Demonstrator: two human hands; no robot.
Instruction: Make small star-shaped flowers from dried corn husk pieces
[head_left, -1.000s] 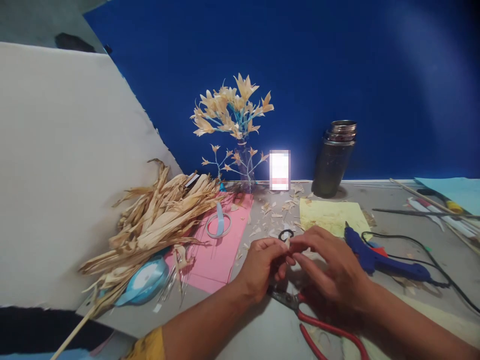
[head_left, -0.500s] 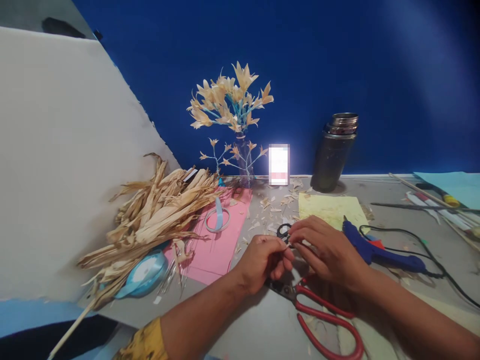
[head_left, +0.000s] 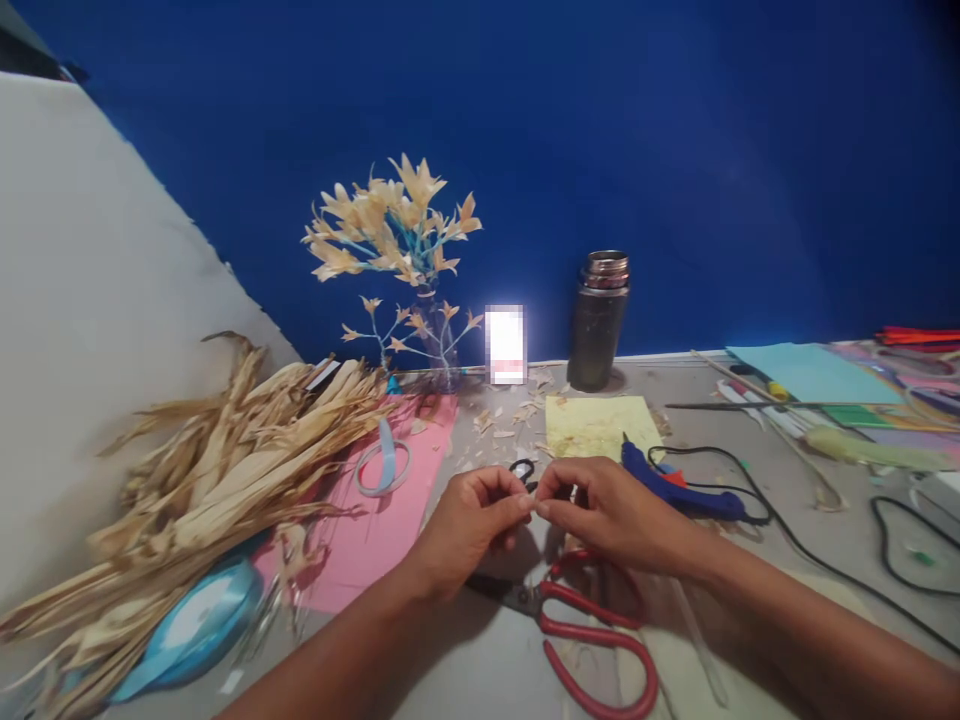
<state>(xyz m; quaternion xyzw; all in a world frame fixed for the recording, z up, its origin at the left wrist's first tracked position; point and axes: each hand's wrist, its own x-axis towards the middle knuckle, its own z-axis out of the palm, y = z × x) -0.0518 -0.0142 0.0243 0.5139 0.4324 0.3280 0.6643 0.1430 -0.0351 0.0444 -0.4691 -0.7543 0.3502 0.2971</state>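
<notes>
My left hand (head_left: 476, 525) and my right hand (head_left: 600, 505) meet fingertip to fingertip over the middle of the table. Both are closed in a pinch, thumbs against index fingers. Whatever sits between the fingertips is too small to make out. Below them lie large scissors (head_left: 600, 630) with red handles, blades pointing left. Behind the fingers, the black handle of smaller scissors (head_left: 523, 468) shows in part. A blue glue gun (head_left: 682, 485) rests to the right of my right hand, its tip by a yellow paper sheet (head_left: 592, 420).
Dried corn husks (head_left: 247, 450) are heaped at left, beside pink paper (head_left: 352, 570) with a tape roll (head_left: 382, 470). A blue ribbon roll (head_left: 195, 610) lies in front. Husk flowers (head_left: 397, 220) in a bottle, a lit screen (head_left: 506, 340) and a dark flask (head_left: 598, 325) stand along the wall.
The view has swung to the right, bringing more papers on the right into sight. My right hand's raised fingers have curled into a pinch against the left fingertips.
</notes>
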